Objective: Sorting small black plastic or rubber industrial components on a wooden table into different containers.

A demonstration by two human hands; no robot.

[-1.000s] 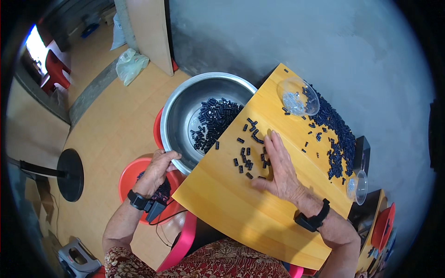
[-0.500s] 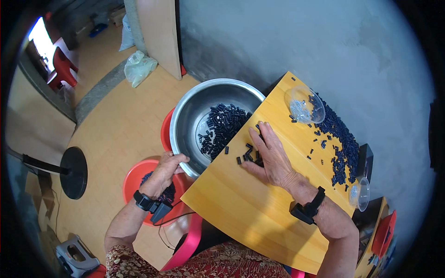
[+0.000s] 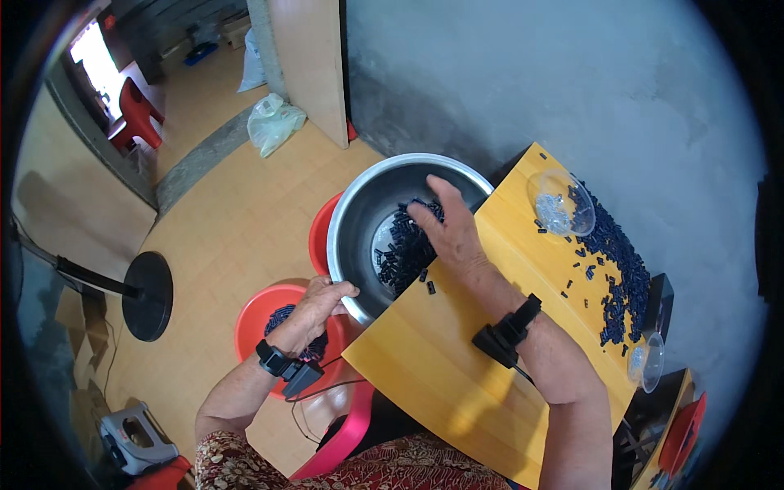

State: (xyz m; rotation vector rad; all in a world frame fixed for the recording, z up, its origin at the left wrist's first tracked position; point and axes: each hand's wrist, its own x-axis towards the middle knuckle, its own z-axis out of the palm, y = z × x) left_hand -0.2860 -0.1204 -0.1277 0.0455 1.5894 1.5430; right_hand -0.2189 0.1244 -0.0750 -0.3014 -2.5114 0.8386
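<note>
Left hand [image 3: 317, 308] gripping basin [image 3: 353, 235], right hand [image 3: 459, 238] overhanging

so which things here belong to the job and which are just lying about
In use, it seems:
left hand, gripping the metal basin
right hand, over the basin
black pieces, in basin and on yellow table

Probably just lying about:
pale plastic bag
red chair
round black base
</note>
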